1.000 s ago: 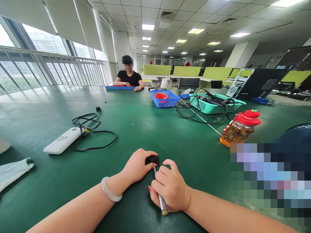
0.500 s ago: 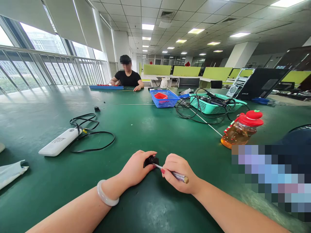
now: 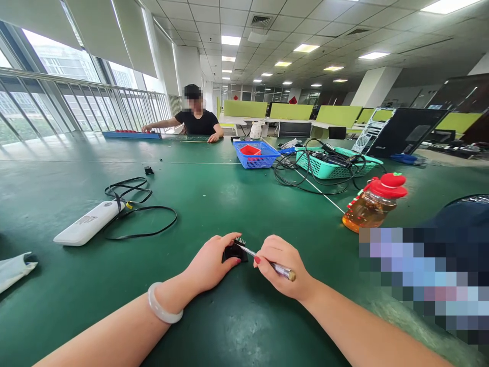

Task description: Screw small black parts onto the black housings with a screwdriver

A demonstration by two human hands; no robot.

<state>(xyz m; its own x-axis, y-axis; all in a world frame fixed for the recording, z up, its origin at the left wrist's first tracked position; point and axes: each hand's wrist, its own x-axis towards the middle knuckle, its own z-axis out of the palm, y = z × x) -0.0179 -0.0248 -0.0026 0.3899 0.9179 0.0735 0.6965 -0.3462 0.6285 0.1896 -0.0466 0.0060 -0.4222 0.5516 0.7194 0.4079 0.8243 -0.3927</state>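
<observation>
My left hand (image 3: pixel 210 261), with a pale bangle (image 3: pixel 163 305) at its wrist, grips a small black plastic part (image 3: pixel 236 252) between thumb and fingers, low over the green table. A row of light, tooth-like metal bits shows along the part's top edge; the fingers hide its left side. In my right hand (image 3: pixel 284 262) is a slim silver pen-like tool (image 3: pixel 282 270) with a brass-coloured end, held like a pencil. Its thin tip points left and meets the upper area of the black part. Whether it is a screwdriver or a marker I cannot tell.
A white power bank-like device (image 3: pixel 88 223) with a looped black cord lies left. Ahead stand a blue basket (image 3: pixel 256 162) and a green basket (image 3: pixel 324 171) with cables. A red-lidded bottle (image 3: pixel 370 206) is at right. Across the table, a person touches a long blue tray (image 3: pixel 132 135).
The black part has tipped so its metal-toothed edge shows, and the tool's tip sits higher on it. Across the table, the blue tray has slid left with the person's outstretched arm.
</observation>
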